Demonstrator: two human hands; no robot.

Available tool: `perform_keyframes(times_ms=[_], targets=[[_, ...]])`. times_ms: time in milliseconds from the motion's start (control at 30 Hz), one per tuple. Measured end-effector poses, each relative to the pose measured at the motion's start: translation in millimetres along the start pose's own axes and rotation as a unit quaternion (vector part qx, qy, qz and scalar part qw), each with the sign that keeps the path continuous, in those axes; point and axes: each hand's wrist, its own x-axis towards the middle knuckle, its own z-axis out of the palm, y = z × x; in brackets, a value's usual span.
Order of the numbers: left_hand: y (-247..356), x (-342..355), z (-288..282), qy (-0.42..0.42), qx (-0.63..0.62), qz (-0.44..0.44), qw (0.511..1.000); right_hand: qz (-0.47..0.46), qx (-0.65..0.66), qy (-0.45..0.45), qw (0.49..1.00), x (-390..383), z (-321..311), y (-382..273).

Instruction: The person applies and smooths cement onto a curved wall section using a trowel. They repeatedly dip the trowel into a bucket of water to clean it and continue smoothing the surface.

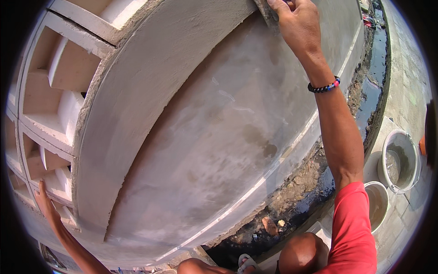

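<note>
I am seeing a broad, smooth grey plastered wall [205, 146] filling the middle of the frame, its face showing cloudy pale streaks, brownish tints, darker damp-looking patches right of centre and a few short whitish smears above centre. A raised, curving band of grey plaster [132, 77] is bordering it on the left, its inner edge looking slightly ragged and throwing a dark shadow. Beyond that, pale hollow lattice blocks [68, 68] are standing along the left side of the frame. A narrow ditch with dark water [378, 55] is running down the right side, and a thin whitish strip [255, 185] is crossing the wall's lower right. Two whitish buckets are sitting at right, the larger bucket [383, 160] containing grey mix. I am watching the right hand [299, 23] at the top edge, its fingers closing around a flat, grey-smeared tool [268, 16]; the frame is cutting the tool off, and I cannot tell whether it is pressing on the plaster. At lower left, the left hand [44, 198] is reaching a finger onto the blocks; I cannot tell how far it is opening. A dark beaded bracelet [325, 87] is circling the right wrist.
</note>
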Motion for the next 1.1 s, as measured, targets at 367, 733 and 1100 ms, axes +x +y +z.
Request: perform_keyframes(times_ms=[367,733,1100], targets=[[-6,3,9,0.028,-0.033,-0.014,0.999,0.014,0.199,-0.137,0.97,-147,36,-87],[29,-23,9,0.015,-0.004,-0.047,0.999,0.332,0.454,0.123,0.818,5,-15,45],[19,-11,1,-0.031,-0.012,-0.049,0.998,0.405,0.462,0.091,0.784,-72,38,-35]])
